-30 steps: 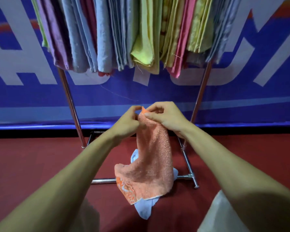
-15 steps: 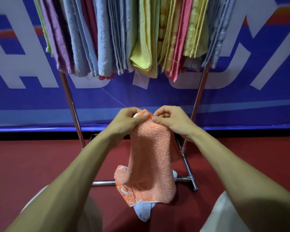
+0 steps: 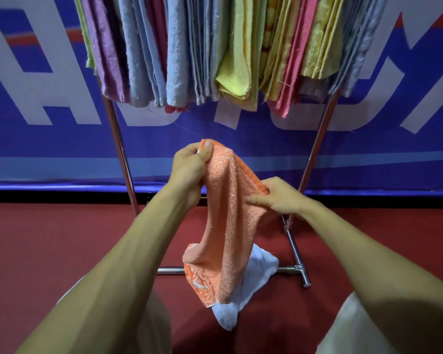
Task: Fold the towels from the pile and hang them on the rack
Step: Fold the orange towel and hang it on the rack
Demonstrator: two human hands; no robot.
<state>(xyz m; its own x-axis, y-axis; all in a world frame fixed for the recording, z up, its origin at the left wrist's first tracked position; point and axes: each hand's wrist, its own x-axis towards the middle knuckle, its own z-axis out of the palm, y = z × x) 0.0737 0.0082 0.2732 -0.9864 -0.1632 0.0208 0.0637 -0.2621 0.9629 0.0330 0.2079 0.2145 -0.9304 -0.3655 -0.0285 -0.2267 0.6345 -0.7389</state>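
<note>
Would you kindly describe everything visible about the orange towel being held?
The peach-orange terry towel, looped and fluffy, hangs unfolded and rumpled before the metal rack. The left hand pinches its top corner, held highest; the right hand grips its right edge lower down, so the upper edge slopes between them. Its lower left corner curls, showing a brighter orange border with a white pattern. Its bottom hangs in front of a white cloth on the red floor; contact cannot be told.
</note>
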